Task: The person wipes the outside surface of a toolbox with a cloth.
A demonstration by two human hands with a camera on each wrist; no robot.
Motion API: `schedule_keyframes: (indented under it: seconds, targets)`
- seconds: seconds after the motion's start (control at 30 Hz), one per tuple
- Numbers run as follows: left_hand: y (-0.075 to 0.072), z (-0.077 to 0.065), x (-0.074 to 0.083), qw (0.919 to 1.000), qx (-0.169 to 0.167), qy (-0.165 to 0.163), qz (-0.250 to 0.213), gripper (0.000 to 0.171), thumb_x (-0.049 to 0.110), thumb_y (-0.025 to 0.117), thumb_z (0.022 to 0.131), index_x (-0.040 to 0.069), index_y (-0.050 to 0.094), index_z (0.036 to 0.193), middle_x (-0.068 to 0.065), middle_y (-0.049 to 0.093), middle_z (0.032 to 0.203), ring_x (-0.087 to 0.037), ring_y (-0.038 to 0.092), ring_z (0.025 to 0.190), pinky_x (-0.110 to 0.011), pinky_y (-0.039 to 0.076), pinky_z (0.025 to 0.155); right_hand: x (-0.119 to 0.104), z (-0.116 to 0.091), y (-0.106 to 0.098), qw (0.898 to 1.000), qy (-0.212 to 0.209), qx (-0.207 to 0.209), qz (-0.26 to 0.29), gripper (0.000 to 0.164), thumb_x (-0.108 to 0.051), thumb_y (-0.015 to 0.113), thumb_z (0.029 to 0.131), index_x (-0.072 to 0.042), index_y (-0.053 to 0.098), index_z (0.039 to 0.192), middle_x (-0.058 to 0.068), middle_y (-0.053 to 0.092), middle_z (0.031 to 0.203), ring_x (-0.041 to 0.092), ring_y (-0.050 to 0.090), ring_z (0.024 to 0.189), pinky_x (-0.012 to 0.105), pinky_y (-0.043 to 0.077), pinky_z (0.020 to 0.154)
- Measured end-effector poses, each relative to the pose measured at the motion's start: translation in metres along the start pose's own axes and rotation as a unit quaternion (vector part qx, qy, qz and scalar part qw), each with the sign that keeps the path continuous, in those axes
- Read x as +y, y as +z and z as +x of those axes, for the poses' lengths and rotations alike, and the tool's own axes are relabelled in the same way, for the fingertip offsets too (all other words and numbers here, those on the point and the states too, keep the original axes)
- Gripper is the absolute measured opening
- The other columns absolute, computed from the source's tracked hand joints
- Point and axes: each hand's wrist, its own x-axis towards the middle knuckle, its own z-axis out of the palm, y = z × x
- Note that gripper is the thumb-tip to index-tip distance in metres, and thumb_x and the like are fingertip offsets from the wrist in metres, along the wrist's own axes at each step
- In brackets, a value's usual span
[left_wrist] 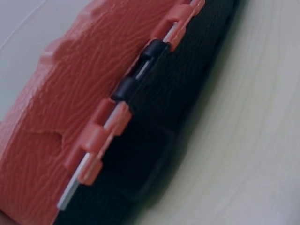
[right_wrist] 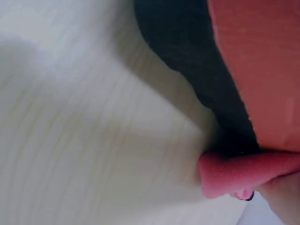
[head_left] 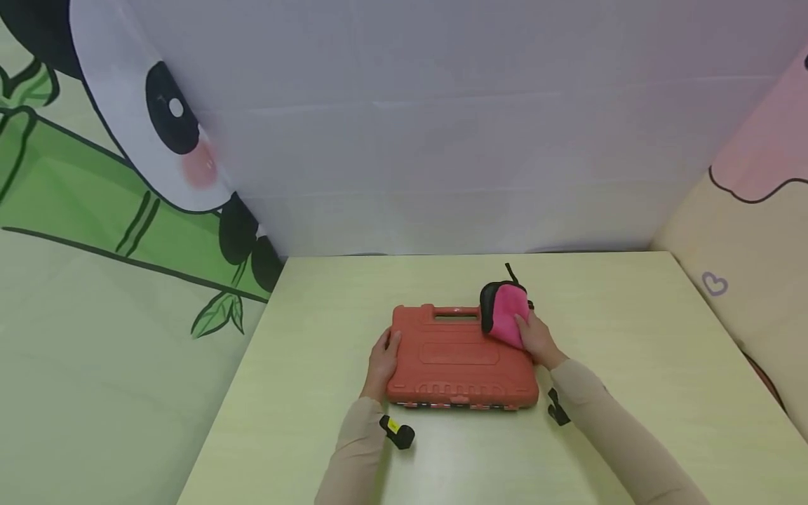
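A red plastic carrying case (head_left: 463,354) with a dark base lies flat on the table, lid down, its handle toward the back. My left hand (head_left: 382,361) grips the case's left side. Over the back right corner of the lid, my right hand (head_left: 536,338) holds a soft pink-and-black pouch (head_left: 508,312) with a short black strap sticking up. In the left wrist view, the hinged edge of the case (left_wrist: 93,84) shows its pins and dark lower half. In the right wrist view, the pink fabric of the pouch (right_wrist: 234,174) folds against the case's side.
The pale wooden table (head_left: 303,330) extends around the case. A light grey wall (head_left: 442,154) stands behind it, with cartoon-printed panels on the left and right. Black wrist devices (head_left: 399,433) are worn near both cuffs.
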Motion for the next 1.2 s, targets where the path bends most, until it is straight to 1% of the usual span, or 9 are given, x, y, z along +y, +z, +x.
schedule_keyframes:
  seconds: [0.3,0.5,0.63,0.7,0.8,0.87,1.0,1.03,1.2]
  targets:
    - [-0.001,0.001,-0.001,0.9999,0.007,-0.008,0.012,0.059,0.045,0.038,0.097,0.009,0.033,0.143,-0.017,0.039,0.143,-0.035,0.034,0.133,-0.050,0.031,0.107,-0.003,-0.022,-0.004,1.000,0.003,0.003,-0.031,0.032,-0.017,0.028,0.100,0.011,0.042,0.106,0.027,0.049,0.099,0.032,0.047,0.089,0.044,0.042,0.080]
    - [0.000,0.000,0.002,0.9998,0.008,-0.008,0.014,0.057,0.043,0.037,0.097,0.009,0.034,0.142,-0.017,0.040,0.142,-0.036,0.035,0.132,-0.050,0.032,0.107,-0.003,-0.040,-0.006,0.999,-0.011,-0.004,-0.048,0.027,-0.016,0.030,0.100,0.008,0.041,0.095,0.016,0.042,0.079,0.026,0.044,0.076,0.034,0.039,0.066]
    - [0.005,0.003,0.007,0.9996,0.022,-0.012,0.011,0.056,0.043,0.038,0.097,0.009,0.036,0.141,-0.018,0.042,0.140,-0.036,0.038,0.130,-0.050,0.033,0.105,0.001,-0.049,-0.012,0.997,-0.033,-0.011,-0.068,0.027,-0.016,0.031,0.099,0.010,0.041,0.101,0.019,0.047,0.082,0.029,0.048,0.079,0.037,0.041,0.069]
    - [0.009,0.004,0.010,0.9994,0.030,-0.013,0.012,0.055,0.042,0.039,0.097,0.008,0.037,0.141,-0.019,0.044,0.138,-0.036,0.040,0.128,-0.050,0.035,0.104,0.004,-0.055,-0.015,0.996,-0.037,-0.018,-0.078,0.031,-0.016,0.032,0.100,0.012,0.040,0.108,0.023,0.051,0.090,0.031,0.051,0.085,0.042,0.044,0.075]
    - [0.011,0.003,0.012,0.9992,0.032,-0.014,0.017,0.054,0.040,0.040,0.097,0.007,0.038,0.140,-0.020,0.046,0.136,-0.036,0.042,0.126,-0.050,0.036,0.103,0.010,-0.072,-0.014,0.996,-0.032,-0.023,-0.083,0.035,-0.017,0.034,0.099,0.013,0.038,0.116,0.025,0.053,0.097,0.031,0.052,0.088,0.044,0.045,0.078]
    - [0.012,0.003,0.013,0.9992,0.033,-0.014,0.017,0.054,0.040,0.040,0.098,0.006,0.039,0.139,-0.020,0.046,0.136,-0.037,0.042,0.126,-0.049,0.036,0.103,0.014,-0.084,-0.013,0.996,-0.024,-0.027,-0.084,0.033,-0.018,0.035,0.099,0.011,0.039,0.114,0.021,0.054,0.093,0.028,0.053,0.084,0.040,0.046,0.075]
    - [0.013,0.003,0.012,0.9992,0.037,-0.011,0.011,0.057,0.044,0.039,0.096,0.006,0.040,0.139,-0.020,0.047,0.135,-0.036,0.042,0.126,-0.050,0.035,0.104,0.018,-0.106,-0.012,0.996,-0.010,-0.032,-0.083,0.023,-0.017,0.038,0.099,0.005,0.042,0.098,0.010,0.047,0.072,0.020,0.050,0.068,0.030,0.040,0.060]
    - [0.014,0.004,0.010,0.9988,0.045,-0.002,0.017,0.059,0.048,0.038,0.096,0.008,0.041,0.138,-0.019,0.049,0.134,-0.035,0.045,0.124,-0.047,0.038,0.101,0.017,-0.110,-0.012,0.996,-0.009,-0.032,-0.086,0.022,-0.017,0.038,0.099,0.004,0.041,0.096,0.009,0.045,0.069,0.019,0.049,0.066,0.028,0.040,0.059]
    - [0.012,0.006,0.008,0.9989,0.044,0.001,0.019,0.060,0.051,0.038,0.094,0.010,0.041,0.139,-0.017,0.048,0.135,-0.034,0.044,0.125,-0.049,0.038,0.101,0.012,-0.114,-0.009,0.994,-0.028,-0.019,-0.100,0.026,-0.015,0.038,0.098,0.010,0.043,0.100,0.009,0.046,0.069,0.021,0.050,0.068,0.031,0.041,0.062]
